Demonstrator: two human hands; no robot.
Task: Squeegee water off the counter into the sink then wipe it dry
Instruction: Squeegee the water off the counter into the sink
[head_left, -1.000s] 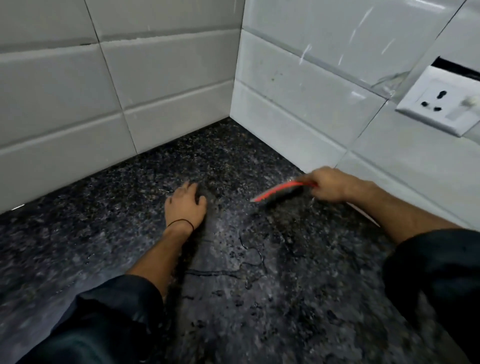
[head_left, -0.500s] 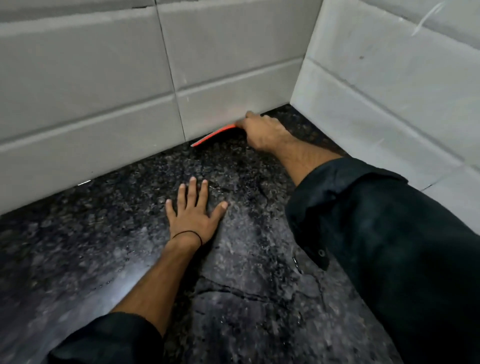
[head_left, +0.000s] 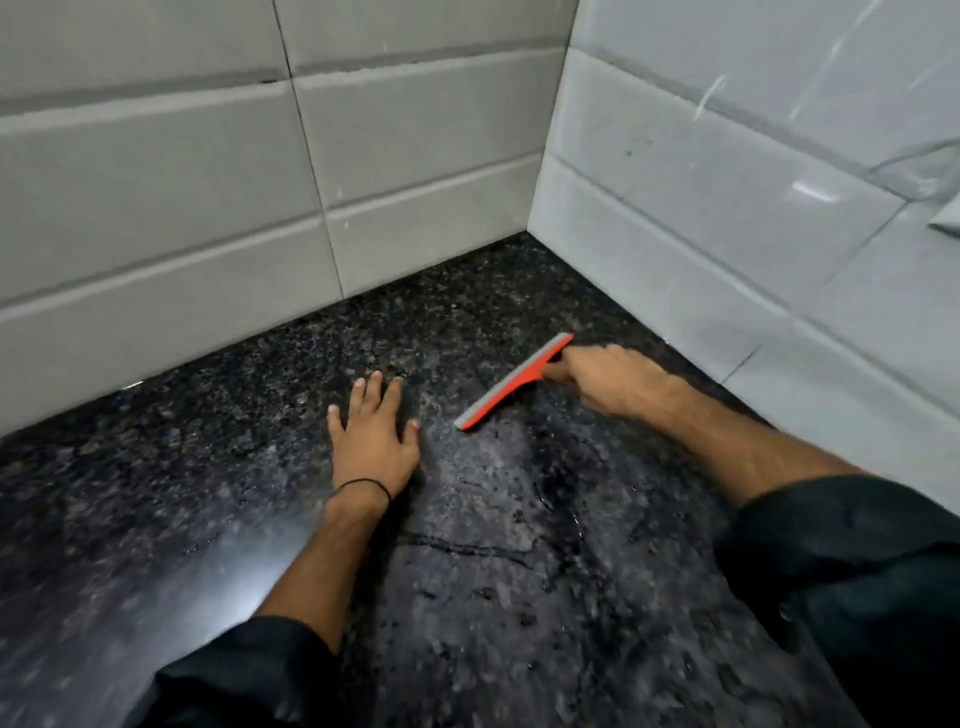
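Head view: right fingers (head_left: 558, 371), gripping the squeegee (head_left: 514, 382), have pulled it out from the wall corner; left fingers (head_left: 374, 387) lie open beside it on the wet table (head_left: 519, 597). Sink unseen.

Kitchen: granite counter (head_left: 218, 509), tiled walls (head_left: 171, 197)

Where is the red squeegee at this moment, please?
In the head view, the red squeegee lies on the dark counter near the tiled corner, held by the right hand, just right of the flat left hand.
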